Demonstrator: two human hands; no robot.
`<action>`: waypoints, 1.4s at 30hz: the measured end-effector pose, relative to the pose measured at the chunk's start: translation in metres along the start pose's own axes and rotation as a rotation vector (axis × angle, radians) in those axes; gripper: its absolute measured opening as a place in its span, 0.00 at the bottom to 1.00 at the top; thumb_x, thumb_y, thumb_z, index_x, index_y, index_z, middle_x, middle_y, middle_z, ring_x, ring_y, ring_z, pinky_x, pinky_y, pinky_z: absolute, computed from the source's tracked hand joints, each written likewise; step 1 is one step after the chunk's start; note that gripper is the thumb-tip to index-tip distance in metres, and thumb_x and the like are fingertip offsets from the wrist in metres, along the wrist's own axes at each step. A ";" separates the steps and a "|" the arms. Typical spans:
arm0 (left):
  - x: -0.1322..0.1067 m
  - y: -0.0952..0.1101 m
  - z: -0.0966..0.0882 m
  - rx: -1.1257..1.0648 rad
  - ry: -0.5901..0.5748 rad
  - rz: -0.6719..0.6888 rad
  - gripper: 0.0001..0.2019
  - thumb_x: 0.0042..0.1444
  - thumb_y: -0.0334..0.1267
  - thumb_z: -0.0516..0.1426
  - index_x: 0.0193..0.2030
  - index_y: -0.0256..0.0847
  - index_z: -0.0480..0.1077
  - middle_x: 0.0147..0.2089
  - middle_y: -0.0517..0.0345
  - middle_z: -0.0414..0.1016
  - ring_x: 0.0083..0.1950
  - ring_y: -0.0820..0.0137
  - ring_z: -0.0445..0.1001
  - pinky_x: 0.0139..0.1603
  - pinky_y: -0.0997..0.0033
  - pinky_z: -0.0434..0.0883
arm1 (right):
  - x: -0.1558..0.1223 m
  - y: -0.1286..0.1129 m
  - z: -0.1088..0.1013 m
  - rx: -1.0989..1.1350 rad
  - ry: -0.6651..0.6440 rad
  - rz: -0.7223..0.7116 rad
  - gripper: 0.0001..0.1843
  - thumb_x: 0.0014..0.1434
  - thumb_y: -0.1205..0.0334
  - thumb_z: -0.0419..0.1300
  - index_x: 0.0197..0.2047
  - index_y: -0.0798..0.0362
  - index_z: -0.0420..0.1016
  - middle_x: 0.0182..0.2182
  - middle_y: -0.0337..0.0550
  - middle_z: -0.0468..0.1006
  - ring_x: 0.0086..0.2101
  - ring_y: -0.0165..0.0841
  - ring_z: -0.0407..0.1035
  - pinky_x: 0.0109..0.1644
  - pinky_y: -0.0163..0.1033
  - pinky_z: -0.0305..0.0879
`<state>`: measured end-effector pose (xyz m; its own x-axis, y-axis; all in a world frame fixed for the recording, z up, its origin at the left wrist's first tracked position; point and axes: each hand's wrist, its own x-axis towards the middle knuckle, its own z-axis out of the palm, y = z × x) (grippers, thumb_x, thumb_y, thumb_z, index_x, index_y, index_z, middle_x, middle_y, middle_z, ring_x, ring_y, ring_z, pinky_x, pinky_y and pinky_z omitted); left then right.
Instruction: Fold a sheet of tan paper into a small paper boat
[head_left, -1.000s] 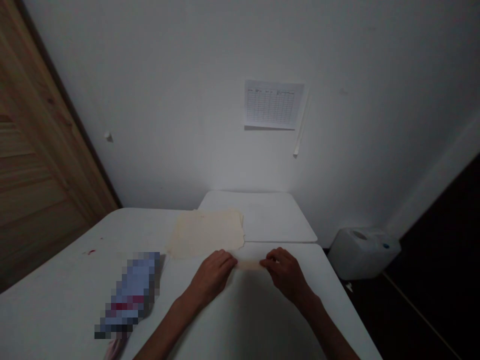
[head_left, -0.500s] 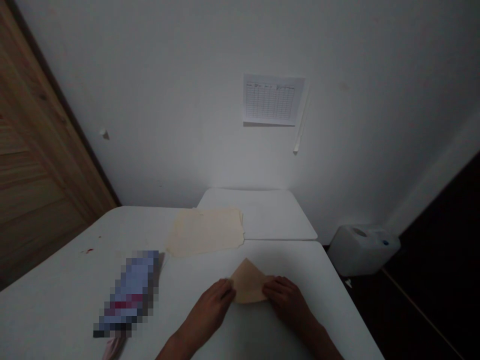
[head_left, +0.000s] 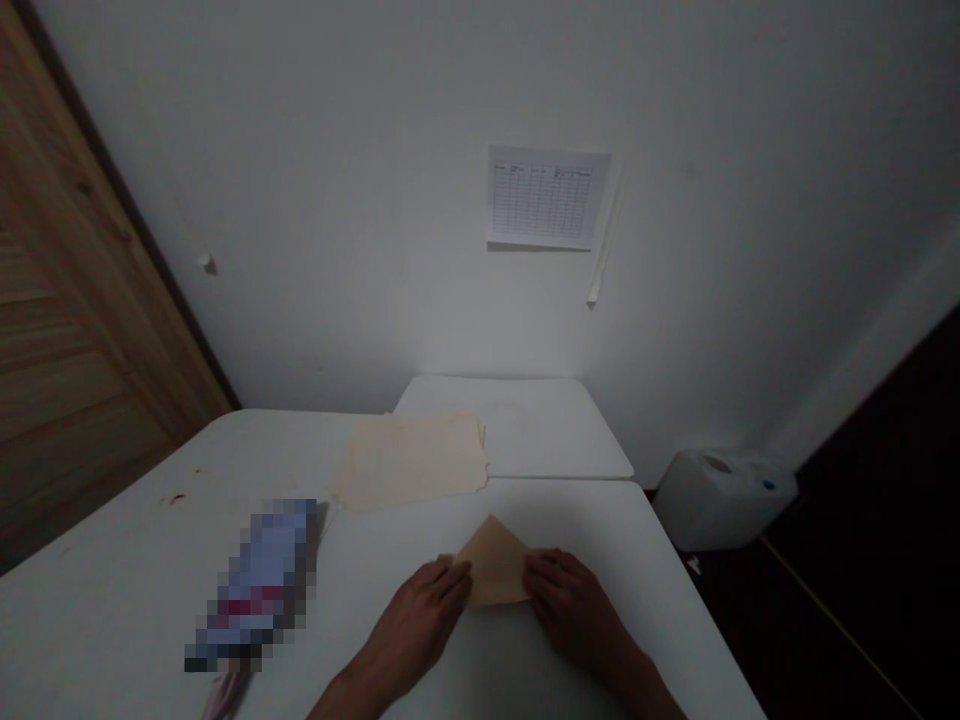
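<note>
A folded piece of tan paper with a pointed top lies on the white table, in front of me. At its left edge, my left hand is closed, fingers pressed together on the paper. My right hand grips the opposite edge in the same way. Both hands partly cover the paper's sides, so its outer corners are hidden. Beyond it, towards the wall, lie cream-coloured sheets with ragged edges.
Left of my hands lies a blurred-out bluish object with a pinkish strap. A second white tabletop meets the wall, where a printed chart hangs. On the floor at right stands a whitish plastic container. A wooden door is at left.
My left hand's fingers have shifted slightly along the paper's left edge, and my right hand has closed in a little. The paper stays in nearly the same place.
</note>
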<state>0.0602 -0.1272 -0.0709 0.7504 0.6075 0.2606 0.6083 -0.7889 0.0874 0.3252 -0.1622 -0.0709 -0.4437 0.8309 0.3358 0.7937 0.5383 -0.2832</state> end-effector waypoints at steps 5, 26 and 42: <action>0.003 0.007 0.013 0.037 0.008 -0.070 0.21 0.59 0.29 0.52 0.60 0.41 0.65 0.64 0.48 0.66 0.59 0.54 0.69 0.59 0.50 0.68 | 0.016 -0.018 0.009 0.009 -0.093 -0.032 0.24 0.59 0.72 0.54 0.58 0.49 0.69 0.58 0.43 0.70 0.56 0.39 0.62 0.64 0.47 0.53; -0.001 0.004 -0.004 -0.119 0.154 -0.268 0.13 0.66 0.43 0.50 0.43 0.41 0.73 0.50 0.48 0.75 0.55 0.54 0.69 0.56 0.50 0.68 | -0.006 0.009 0.004 0.050 0.039 0.078 0.15 0.67 0.65 0.52 0.54 0.50 0.73 0.52 0.45 0.76 0.54 0.37 0.66 0.59 0.44 0.64; 0.035 -0.012 0.000 -0.446 0.154 -0.319 0.14 0.66 0.41 0.48 0.34 0.41 0.70 0.36 0.54 0.73 0.40 0.65 0.72 0.43 0.68 0.67 | 0.030 0.024 -0.005 0.153 -0.012 0.324 0.09 0.64 0.57 0.58 0.36 0.52 0.76 0.33 0.42 0.78 0.37 0.35 0.69 0.43 0.37 0.62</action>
<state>0.0797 -0.0964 -0.0626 0.4810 0.8277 0.2889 0.6055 -0.5520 0.5734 0.3332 -0.1251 -0.0631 -0.1850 0.9629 0.1967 0.8231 0.2611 -0.5044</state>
